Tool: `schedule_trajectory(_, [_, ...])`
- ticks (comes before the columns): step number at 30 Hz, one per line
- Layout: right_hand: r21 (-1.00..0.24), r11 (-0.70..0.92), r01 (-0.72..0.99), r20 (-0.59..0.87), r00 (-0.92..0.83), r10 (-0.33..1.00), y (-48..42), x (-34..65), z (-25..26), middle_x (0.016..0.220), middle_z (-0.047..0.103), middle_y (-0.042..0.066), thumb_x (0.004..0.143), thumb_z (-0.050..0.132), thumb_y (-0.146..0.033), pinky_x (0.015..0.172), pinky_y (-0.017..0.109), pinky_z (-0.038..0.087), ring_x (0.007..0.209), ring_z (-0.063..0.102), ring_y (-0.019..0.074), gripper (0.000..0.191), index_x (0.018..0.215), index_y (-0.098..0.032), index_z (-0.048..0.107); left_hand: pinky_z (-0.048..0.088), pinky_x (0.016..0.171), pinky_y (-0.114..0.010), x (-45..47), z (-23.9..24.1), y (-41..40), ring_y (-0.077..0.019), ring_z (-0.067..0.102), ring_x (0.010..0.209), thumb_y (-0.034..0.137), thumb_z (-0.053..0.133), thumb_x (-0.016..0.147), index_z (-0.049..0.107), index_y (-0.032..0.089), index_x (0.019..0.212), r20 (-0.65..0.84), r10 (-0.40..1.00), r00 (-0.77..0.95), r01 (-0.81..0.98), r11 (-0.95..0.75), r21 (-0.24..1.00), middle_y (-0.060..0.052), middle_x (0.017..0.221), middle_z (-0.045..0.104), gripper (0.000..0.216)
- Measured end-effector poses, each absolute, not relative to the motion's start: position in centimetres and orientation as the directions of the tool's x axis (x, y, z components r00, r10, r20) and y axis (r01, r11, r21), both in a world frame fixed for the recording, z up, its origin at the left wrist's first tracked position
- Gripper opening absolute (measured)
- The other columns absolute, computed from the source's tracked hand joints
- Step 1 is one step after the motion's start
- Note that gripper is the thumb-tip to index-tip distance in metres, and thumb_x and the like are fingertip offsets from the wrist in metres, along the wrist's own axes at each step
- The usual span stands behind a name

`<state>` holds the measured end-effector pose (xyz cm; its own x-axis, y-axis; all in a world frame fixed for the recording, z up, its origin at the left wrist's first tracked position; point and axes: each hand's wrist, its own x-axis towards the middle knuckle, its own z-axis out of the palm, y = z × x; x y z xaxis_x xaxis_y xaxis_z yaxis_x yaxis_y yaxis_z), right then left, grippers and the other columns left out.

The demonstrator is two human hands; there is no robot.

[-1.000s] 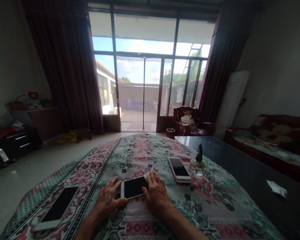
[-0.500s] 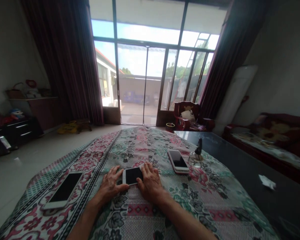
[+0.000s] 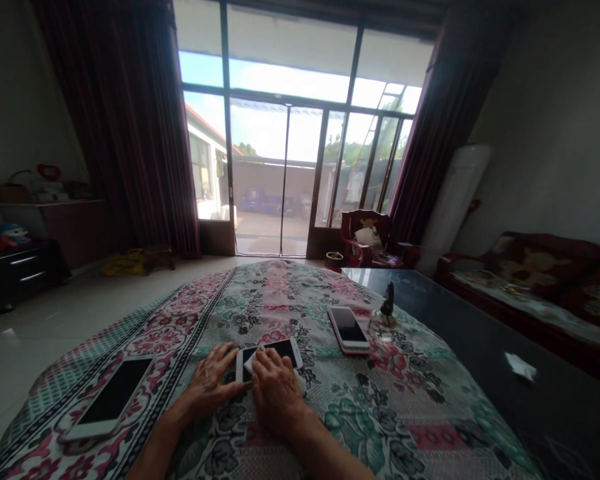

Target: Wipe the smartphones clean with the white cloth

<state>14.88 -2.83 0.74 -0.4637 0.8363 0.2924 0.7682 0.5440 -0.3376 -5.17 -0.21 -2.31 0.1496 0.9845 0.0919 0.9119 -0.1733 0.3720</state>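
Observation:
A white smartphone (image 3: 287, 348) with a dark screen lies sideways on the flowered tablecloth (image 3: 330, 387). My left hand (image 3: 211, 379) holds its left end, thumb near the lower corner and fingers by the upper one. Across the middle of the screen, my right hand (image 3: 279, 390) presses a white tissue or cloth (image 3: 251, 364) flat under its fingers. Most of that white piece is hidden by the hand. A second white phone (image 3: 117, 395) lies to the left. Another phone (image 3: 349, 328), apparently stacked on something, is at the right.
Behind the right phone stands a clear glass bottle (image 3: 381, 325) with a black top. A dark table (image 3: 460, 360) adjoins on the right, bearing a crumpled white tissue (image 3: 520, 367). Farther off are a wooden armchair (image 3: 365, 240), a sofa (image 3: 540, 267) and a glass door (image 3: 260, 180).
My right hand has slid left across the phone with the white piece, uncovering the phone's right end. My left hand stays at the left end. The view has shifted slightly.

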Motion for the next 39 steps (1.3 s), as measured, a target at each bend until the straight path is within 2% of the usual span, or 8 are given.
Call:
schedule_trajectory(6, [-0.348,0.306,0.886,0.284,-0.212,0.935,-0.5,16.9,0.3,0.142,0.048,0.009,0.096,0.031,-0.027,0.109,0.043,0.027,0.135,0.036,0.0245,0.042,0.129,-0.019,0.056,0.025,0.114,-0.046,-5.7,-2.5,-0.1,-0.0312,0.027,0.141,0.049,0.061,0.075,0.048,0.027,0.137,0.083,0.983,0.161,0.911,-0.18,0.37,-0.006,0.152,0.037,0.068])
schedule_trajectory(12, [-0.321,0.198,0.926,0.272,-0.11,0.956,0.4,16.0,-0.9,0.148,0.038,0.014,0.097,0.029,-0.029,0.109,0.044,0.027,0.139,0.028,0.0279,0.047,0.136,-0.012,0.048,0.023,0.115,-0.048,-6.7,-3.0,0.1,-0.0326,0.023,0.142,0.043,0.062,0.076,0.044,0.026,0.14,0.073,0.972,0.225,0.888,-0.236,0.395,-0.007,0.153,0.034,0.069])
schedule_trajectory(18, [-0.364,0.381,0.85,0.262,-0.299,0.918,-0.4,14.2,-1.0,0.15,0.036,0.011,0.096,0.032,-0.032,0.113,0.042,0.023,0.141,0.026,0.024,0.047,0.138,-0.015,0.046,0.024,0.115,-0.045,-7.0,-3.7,0.6,-0.0301,0.024,0.142,0.044,0.063,0.076,0.045,0.028,0.139,0.094,0.968,0.231,0.888,-0.249,0.386,-0.005,0.153,0.035,0.068])
schedule_trajectory(22, [-0.373,0.525,0.765,0.317,-0.427,0.847,-1.6,13.9,-0.1,0.147,0.041,0.008,0.095,0.037,-0.03,0.111,0.042,0.025,0.138,0.03,0.0222,0.041,0.132,-0.02,0.049,0.027,0.114,-0.044,-7.3,-4.4,0.8,-0.0303,0.027,0.141,0.043,0.063,0.075,0.047,0.027,0.138,0.121,0.964,0.237,0.889,-0.266,0.373,-0.006,0.151,0.037,0.067])
schedule_trajectory(25, [-0.348,0.599,0.721,0.36,-0.488,0.795,-2.3,14.2,0.8,0.135,0.054,0.004,0.093,0.041,-0.029,0.105,0.038,0.031,0.13,0.04,0.0205,0.03,0.116,-0.022,0.059,0.028,0.114,-0.044,-7.6,-4.8,0.9,-0.0305,0.028,0.141,0.042,0.063,0.075,0.048,0.028,0.137,0.155,0.958,0.24,0.885,-0.282,0.37,-0.005,0.15,0.039,0.065])
schedule_trajectory(28, [-0.338,0.624,0.704,0.381,-0.504,0.775,-2.5,14.6,1.3,0.111,0.066,0.002,0.09,0.045,-0.026,0.094,0.031,0.037,0.111,0.052,0.0179,0.021,0.089,-0.022,0.065,0.03,0.113,-0.044,-7.7,-4.9,1.0,-0.0316,0.03,0.14,0.045,0.064,0.075,0.05,0.03,0.135,0.182,0.953,0.242,0.881,-0.295,0.371,-0.003,0.15,0.04,0.064])
schedule_trajectory(32, [-0.362,0.499,0.788,0.396,-0.354,0.847,-1.6,15.5,1.1,0.092,0.068,0.004,0.085,0.048,-0.016,0.088,0.03,0.038,0.097,0.056,0.0183,0.019,0.078,-0.019,0.065,0.029,0.113,-0.046,-7.6,-4.4,0.9,-0.0333,0.027,0.141,0.046,0.064,0.075,0.049,0.028,0.136,0.139,0.961,0.241,0.885,-0.276,0.376,-0.005,0.15,0.039,0.066])
schedule_trajectory(39, [-0.341,0.244,0.908,0.382,-0.104,0.918,0.6,18.3,1.0,0.1,0.067,0.009,0.089,0.041,-0.015,0.09,0.032,0.037,0.1,0.056,0.0212,0.028,0.085,-0.018,0.068,0.027,0.114,-0.046,-7.2,-3.9,0.6,-0.0319,0.027,0.141,0.043,0.064,0.075,0.048,0.028,0.137,0.138,0.963,0.233,0.873,-0.269,0.407,-0.005,0.151,0.038,0.066])
